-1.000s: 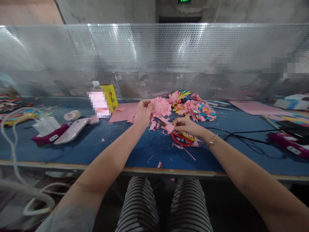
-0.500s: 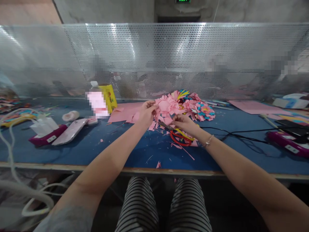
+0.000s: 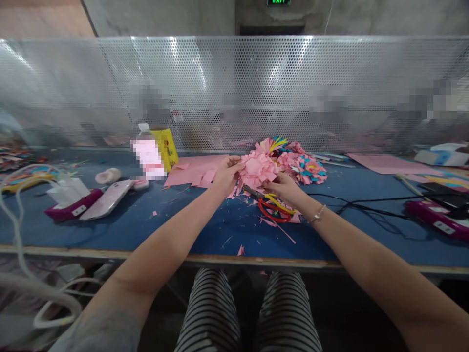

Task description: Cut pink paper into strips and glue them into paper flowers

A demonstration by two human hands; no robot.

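We have the round, ruffled pink paper flower (image 3: 258, 167) between our hands above the blue bench (image 3: 216, 237), the fingers of our left hand (image 3: 227, 175) pinching its left edge. Our right hand (image 3: 286, 188), a second ago apart from it with a pink paper strip, now meets its lower-right edge, so both hands seem to work the petals together, though we cannot tell whether those fingers pinch. Just below lie the red-and-yellow-handled metal scissors (image 3: 261, 198).

A perforated metal screen (image 3: 220, 68) backs the blue table (image 3: 120, 232) before a grey wall (image 3: 164, 17).
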